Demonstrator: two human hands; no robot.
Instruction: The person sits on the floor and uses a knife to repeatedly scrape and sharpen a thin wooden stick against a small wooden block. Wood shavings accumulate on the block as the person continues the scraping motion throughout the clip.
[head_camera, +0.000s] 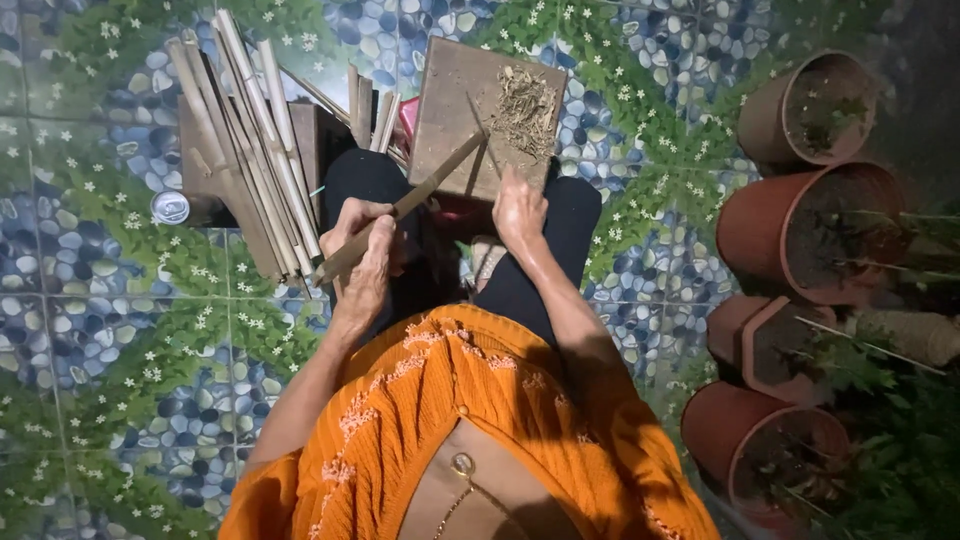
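- Orange embroidered top (470, 420) fills the lower frame, worn by the seated person, with dark trousers (540, 260) over the knees beyond it.
- Left hand (365, 255) has its fingers curled shut around the near end of a long bamboo strip (400, 210), which slants up and to the right toward the board.
- Right hand (520, 210) rests at the near edge of a brown wooden board (455, 105); whether its fingers pinch a thin sliver or blade there, I cannot tell.
- Pale shavings (525, 110) lie heaped on the board's far right part.
- Split bamboo slats (250, 140) are bundled on the pebble-patterned tile floor (100, 330), left of the knees.
- Terracotta pots (810, 230) stand along the right side.
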